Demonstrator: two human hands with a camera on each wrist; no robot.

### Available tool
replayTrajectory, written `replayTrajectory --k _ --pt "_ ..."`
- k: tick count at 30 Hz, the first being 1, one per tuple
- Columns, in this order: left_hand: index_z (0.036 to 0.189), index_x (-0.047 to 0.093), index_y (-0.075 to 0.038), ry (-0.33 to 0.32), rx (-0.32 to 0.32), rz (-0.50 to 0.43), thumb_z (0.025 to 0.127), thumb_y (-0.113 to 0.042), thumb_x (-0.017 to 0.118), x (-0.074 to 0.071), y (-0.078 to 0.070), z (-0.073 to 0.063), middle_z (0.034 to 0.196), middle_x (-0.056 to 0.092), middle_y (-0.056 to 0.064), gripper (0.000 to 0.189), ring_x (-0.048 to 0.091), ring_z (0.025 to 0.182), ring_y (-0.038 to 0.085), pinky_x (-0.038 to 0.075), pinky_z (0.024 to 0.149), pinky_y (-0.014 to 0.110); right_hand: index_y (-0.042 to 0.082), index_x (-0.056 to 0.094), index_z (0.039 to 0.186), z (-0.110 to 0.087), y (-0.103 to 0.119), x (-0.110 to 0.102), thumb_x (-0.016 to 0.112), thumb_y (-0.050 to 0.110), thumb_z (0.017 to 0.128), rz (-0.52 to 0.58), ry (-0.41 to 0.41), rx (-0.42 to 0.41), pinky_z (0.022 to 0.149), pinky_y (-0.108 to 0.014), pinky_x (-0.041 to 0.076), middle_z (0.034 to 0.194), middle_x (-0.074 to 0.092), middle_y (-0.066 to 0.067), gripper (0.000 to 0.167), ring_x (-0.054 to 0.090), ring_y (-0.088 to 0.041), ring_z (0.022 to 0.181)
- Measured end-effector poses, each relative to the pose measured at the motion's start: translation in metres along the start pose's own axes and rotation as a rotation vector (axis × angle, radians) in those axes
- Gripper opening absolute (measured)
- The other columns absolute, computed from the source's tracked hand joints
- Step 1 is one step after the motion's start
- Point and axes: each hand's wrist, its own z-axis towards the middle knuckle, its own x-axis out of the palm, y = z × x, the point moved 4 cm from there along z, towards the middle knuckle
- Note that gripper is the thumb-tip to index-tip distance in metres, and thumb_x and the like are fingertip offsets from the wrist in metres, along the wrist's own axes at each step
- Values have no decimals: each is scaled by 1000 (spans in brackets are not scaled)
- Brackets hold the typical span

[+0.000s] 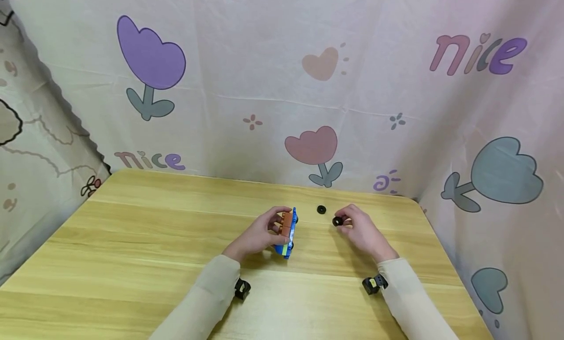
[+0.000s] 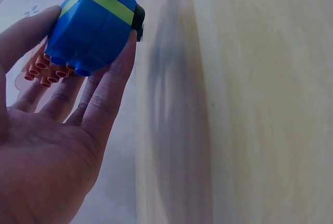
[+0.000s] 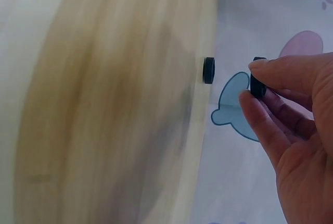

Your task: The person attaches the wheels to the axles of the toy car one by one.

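Note:
A blue toy car (image 1: 291,234) with orange studded bricks (image 1: 286,224) on it is held on its side above the table by my left hand (image 1: 263,233). In the left wrist view the car's blue end (image 2: 93,23) shows a yellow-green stripe, and a dark wheel (image 2: 138,18) sits at its side. My right hand (image 1: 362,230) pinches a small black tire (image 1: 337,221) between thumb and fingers, raised off the table. Another black tire (image 1: 321,209) lies on the table, just left of and beyond the pinched one; the right wrist view shows both.
The wooden table (image 1: 132,261) reaches back to a printed fabric curtain (image 1: 246,60) with flowers and lettering. More curtain hangs along the left and right sides. A black wrist camera (image 1: 242,289) is strapped on the left sleeve, and another (image 1: 374,284) on the right.

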Motion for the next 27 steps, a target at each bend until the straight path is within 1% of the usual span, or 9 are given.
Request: replayTrajectory --k 5,14,22,27 --pt "141 46 -23 0 -6 13 83 -3 78 -2 -1 1 118 53 11 70 55 100 29 54 80 40 -2 64 113 -1 6 -1 72 -7 82 -7 -16 -34 84 -39 54 107 60 -8 32 65 -27 94" --pt "141 46 -24 5 -8 5 83 -4 78 -5 -7 -2 118 54 11 70 56 99 30 55 78 40 -1 64 114 -3 16 1 72 -6 83 19 -2 -26 86 -36 53 108 60 -5 32 65 -25 96" --pt "142 46 -25 6 -2 -6 83 -5 78 -2 -4 -1 120 54 11 69 55 101 30 54 80 42 -3 64 112 -5 28 2 73 -7 82 66 -6 -60 84 -31 54 106 60 -5 32 66 -23 94" --pt "141 46 -24 0 8 -4 83 -7 79 -2 -3 -1 119 55 10 69 57 99 29 54 80 42 -3 64 113 -6 34 2 73 -7 81 78 -11 -80 85 -32 53 107 61 -4 33 65 -23 94"
